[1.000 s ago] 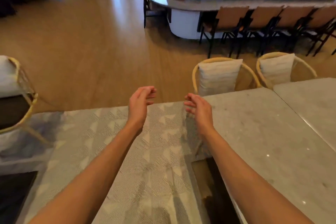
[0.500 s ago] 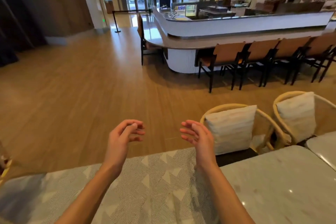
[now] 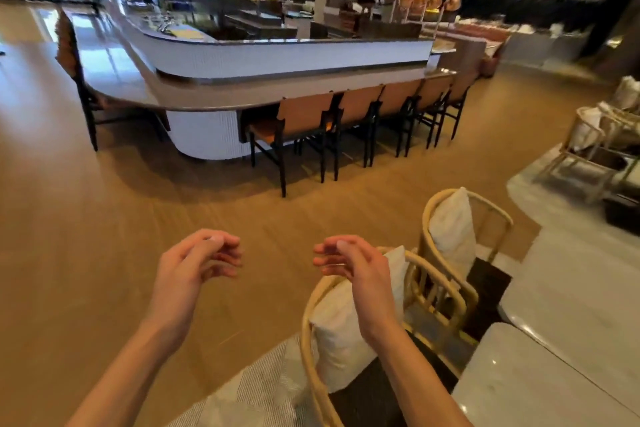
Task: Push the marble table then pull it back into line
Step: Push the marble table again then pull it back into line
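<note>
While fingers curl loosely, left hand (image 3: 188, 270) and right hand (image 3: 360, 270) hover empty.

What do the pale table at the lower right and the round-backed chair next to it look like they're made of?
The table looks like polished marble or a similar stone: pale grey, faintly veined, with small glints of reflected light. The chair seems to be rattan or cane: tan, bent round rods form its curved back. Its cushion appears to be off-white woven fabric.

Open wooden floor (image 3: 104, 253) lies left; rattan chairs (image 3: 440, 291) crowd the marble table (image 3: 540, 388).
</note>
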Demonstrator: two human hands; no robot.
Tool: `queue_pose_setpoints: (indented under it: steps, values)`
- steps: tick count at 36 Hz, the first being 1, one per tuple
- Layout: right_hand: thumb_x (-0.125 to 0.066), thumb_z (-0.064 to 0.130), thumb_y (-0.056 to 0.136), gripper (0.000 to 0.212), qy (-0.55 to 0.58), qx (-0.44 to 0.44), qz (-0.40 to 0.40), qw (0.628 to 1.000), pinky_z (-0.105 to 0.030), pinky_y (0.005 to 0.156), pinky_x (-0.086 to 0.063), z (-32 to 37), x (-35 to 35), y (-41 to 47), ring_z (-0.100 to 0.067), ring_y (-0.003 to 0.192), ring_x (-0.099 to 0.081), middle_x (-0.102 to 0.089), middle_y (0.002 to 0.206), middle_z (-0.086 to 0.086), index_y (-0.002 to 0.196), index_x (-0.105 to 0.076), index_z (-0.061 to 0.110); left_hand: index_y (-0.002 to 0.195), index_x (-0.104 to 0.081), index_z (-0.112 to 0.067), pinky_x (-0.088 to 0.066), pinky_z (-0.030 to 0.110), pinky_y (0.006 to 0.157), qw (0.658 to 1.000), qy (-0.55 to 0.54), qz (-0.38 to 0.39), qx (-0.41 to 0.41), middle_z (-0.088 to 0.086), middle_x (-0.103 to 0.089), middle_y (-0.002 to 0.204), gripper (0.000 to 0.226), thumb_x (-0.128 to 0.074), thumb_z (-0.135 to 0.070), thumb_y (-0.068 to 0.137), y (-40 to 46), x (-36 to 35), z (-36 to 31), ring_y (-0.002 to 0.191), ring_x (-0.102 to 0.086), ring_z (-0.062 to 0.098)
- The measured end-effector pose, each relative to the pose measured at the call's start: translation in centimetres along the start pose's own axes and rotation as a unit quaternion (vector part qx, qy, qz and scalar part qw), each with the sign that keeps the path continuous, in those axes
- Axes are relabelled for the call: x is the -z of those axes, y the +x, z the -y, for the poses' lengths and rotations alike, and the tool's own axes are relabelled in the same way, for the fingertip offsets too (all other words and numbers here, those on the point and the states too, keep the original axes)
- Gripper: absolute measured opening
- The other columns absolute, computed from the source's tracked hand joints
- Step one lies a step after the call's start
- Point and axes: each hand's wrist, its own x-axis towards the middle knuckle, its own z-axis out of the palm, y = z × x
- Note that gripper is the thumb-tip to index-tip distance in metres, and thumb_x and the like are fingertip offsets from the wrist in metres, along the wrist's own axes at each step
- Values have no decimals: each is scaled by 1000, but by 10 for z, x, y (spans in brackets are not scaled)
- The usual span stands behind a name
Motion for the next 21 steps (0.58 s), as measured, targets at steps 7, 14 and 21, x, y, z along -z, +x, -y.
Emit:
queue_pose_setpoints:
  steps: [7, 14, 21]
  values:
    - [-50, 10, 102, 24, 2, 5, -120, 993, -35, 72, -58, 1, -50, 136, -29, 81, -72, -77, 92, -16, 96, -72, 3, 83, -78, -17, -59, 26, 62, 994, -12, 110, 0, 15, -72, 81, 30, -52, -13, 98, 193, -6, 20, 73, -69, 24]
    - [-49, 10, 102, 24, 5, 32, -232, 972, -30, 70, -58, 17, -47, 247, -26, 79, -73, -78, 91, -14, 95, -71, 4, 81, -75, -15, -58, 28, 63, 978, -51, 200, 28, 10, -72, 79, 36, -46, -8, 101, 338, -81, 24, 74, -68, 23]
    - [-47, 10, 100, 25, 91, 89, -308, 943, -31, 68, -58, -6, -3, 387, -31, 81, -72, -76, 92, -19, 94, -71, 6, 98, -68, 1, -58, 29, 62, 955, -44, 286, 68, 12, -70, 82, 22, -49, -9, 101, 462, -181, 69, 72, -69, 20]
